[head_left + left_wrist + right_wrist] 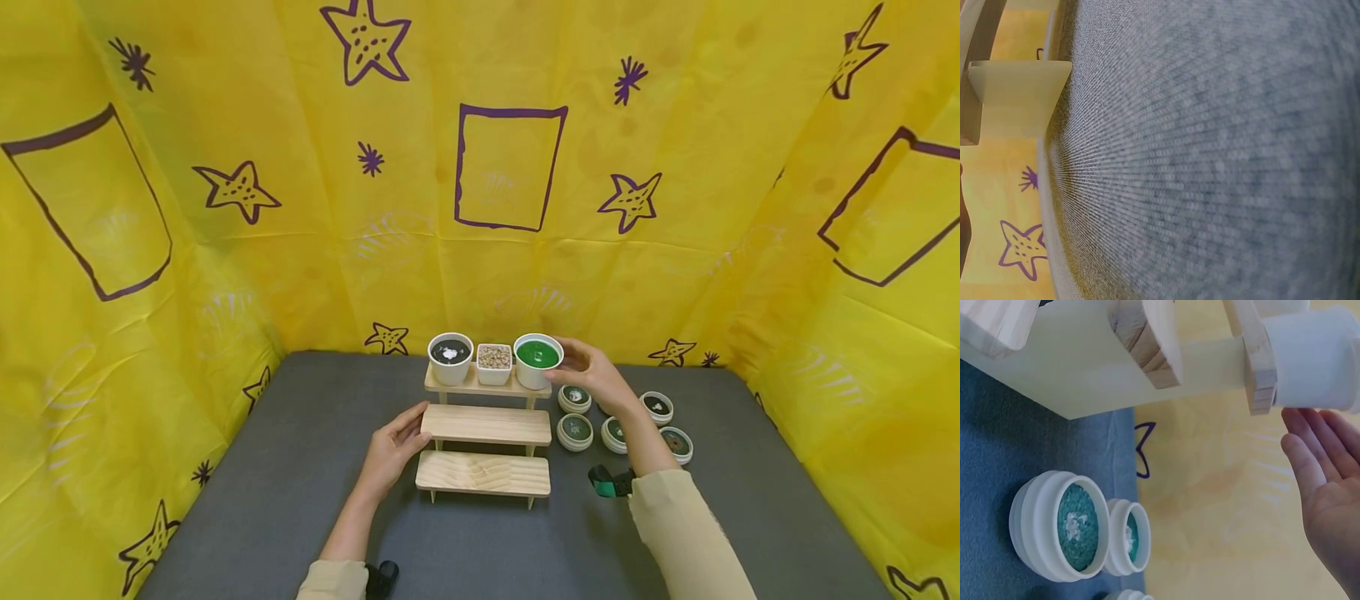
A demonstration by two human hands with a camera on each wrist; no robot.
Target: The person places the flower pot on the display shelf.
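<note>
A three-tier wooden stand (486, 425) stands on the grey table. Three white containers line its top shelf: a cup with dark contents (450, 367), a square cup of beige bits (494, 364) and a cup with green contents (537, 367). At the left end of the middle shelf, my left hand (393, 446) holds the edge between thumb and fingers. My right hand (598, 381) is at the right side of the green-filled cup. In the right wrist view, its fingers reach out nearly straight, with fingertips at the white cup's (1310, 359) side.
Several small round white jars (576, 433) sit on the table right of the stand. Up close, one jar (1054, 525) contains teal granules with white bits. A yellow curtain (510, 275) with purple drawings surrounds the grey table (300, 467) at the back and sides.
</note>
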